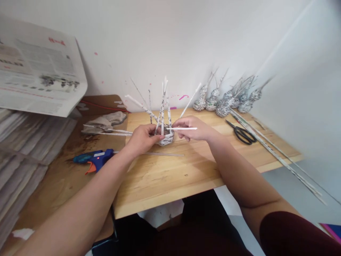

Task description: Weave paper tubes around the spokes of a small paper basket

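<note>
A small basket (pixel 166 139) woven from rolled newspaper rests on the wooden table, with several paper sticks (pixel 162 106) rising and fanning out from it. My left hand (pixel 145 139) holds its left side, thumb pressed on the front wall and fingers behind. At the basket's right edge, my right hand (pixel 193 128) has its fingers bent inward, the fingertips at the rim. One white paper stick (pixel 183 128) points right across the front of that hand. Whatever the right fingertips pinch is hidden among the sticks.
A blue glue gun (pixel 99 157) with a lit red light lies left, near a crumpled cloth (pixel 106 122). Black scissors (pixel 243 135) and long paper sticks (pixel 277 156) lie right. Several woven paper bulbs (pixel 222 106) line the wall. Stacked newspapers (pixel 32 142) stand far left.
</note>
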The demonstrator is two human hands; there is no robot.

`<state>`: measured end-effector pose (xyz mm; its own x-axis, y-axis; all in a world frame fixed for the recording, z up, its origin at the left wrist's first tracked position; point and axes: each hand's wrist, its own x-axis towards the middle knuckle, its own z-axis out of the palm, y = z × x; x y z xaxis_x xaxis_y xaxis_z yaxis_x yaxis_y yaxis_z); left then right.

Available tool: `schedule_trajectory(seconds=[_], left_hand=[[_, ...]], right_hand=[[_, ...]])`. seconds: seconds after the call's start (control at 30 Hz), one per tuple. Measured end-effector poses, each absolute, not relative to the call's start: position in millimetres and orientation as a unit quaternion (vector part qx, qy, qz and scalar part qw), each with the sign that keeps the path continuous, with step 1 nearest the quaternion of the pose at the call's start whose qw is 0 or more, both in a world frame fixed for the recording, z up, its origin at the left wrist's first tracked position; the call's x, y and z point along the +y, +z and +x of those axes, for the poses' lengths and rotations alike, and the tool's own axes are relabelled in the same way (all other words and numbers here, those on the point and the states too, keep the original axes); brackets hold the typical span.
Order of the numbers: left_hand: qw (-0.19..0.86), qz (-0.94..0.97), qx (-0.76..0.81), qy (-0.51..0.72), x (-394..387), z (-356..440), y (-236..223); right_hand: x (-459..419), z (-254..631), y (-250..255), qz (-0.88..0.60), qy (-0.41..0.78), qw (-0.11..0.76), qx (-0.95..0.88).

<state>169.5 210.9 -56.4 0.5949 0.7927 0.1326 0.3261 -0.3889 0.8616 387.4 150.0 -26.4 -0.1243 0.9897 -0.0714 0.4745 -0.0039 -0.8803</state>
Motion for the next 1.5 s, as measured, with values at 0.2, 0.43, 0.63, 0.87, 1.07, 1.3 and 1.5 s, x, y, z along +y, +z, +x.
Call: schedule_trajectory(seconds=[0.2,0.43,0.63,0.87,1.07,1.3,1.5], left_hand=[[0.424,0.79,0.351,0.269,210.7,168.8,-57.0],[0.402,0.801,0.351,0.272,212.6,168.9,-60.5],[0.394,0.805,0.354,0.267,211.4,168.9,-58.5],[0.39,0.806,0.354,0.27,211.6,168.2,-57.5],[0.4,0.798,0.36,0.27,211.9,169.1,-58.4],[0.379,0.804,0.372,0.268,212.6,168.3,-59.4],[0.358,0.81,0.386,0.26,211.8,169.7,-60.0]], right_hand=[[153.7,388.3,-37.6,-0.58,0.395,0.27,-0.66],[160.6,385.6,-47.9,-0.57,0.42,0.29,-0.644],[156.7,371.5,-41.9,-0.614,0.38,0.289,-0.628],[158.5,399.7,-37.7,-0.54,0.429,0.243,-0.682],[162.3,396.2,-46.2,-0.541,0.408,0.283,-0.678],[166.0,394.8,-52.1,-0.545,0.416,0.295,-0.665],[163.3,389.7,-49.9,-0.564,0.403,0.287,-0.661]])
